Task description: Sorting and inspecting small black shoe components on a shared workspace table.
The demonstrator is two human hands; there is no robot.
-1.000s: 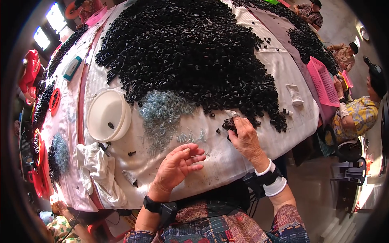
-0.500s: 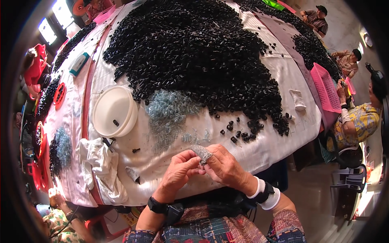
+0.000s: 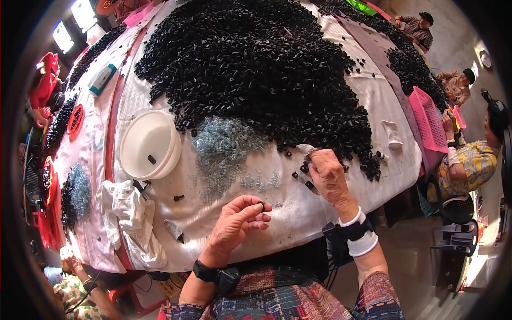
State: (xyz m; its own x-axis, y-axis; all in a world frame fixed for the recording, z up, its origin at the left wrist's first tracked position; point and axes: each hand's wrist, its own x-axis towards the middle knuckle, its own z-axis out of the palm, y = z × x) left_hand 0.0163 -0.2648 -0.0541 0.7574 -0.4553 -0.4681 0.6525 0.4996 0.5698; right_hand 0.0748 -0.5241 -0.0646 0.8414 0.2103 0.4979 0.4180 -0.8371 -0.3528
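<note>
Your left hand [image 3: 234, 221] pinches a black piece [image 3: 261, 206] nearer you than the spring pile [image 3: 221, 152]; grip lightly. Right of that pile, your right hand [image 3: 329, 175], grip unclear, should separate pieces singly.

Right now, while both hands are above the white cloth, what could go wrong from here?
The small black part pinched in the left hand could slip, as the grip looks narrow. The right hand might scatter the loose black pieces beside it. The bluish spring-like pieces reach the large pile of black parts, so a careless sweep there could mix the two.
</note>
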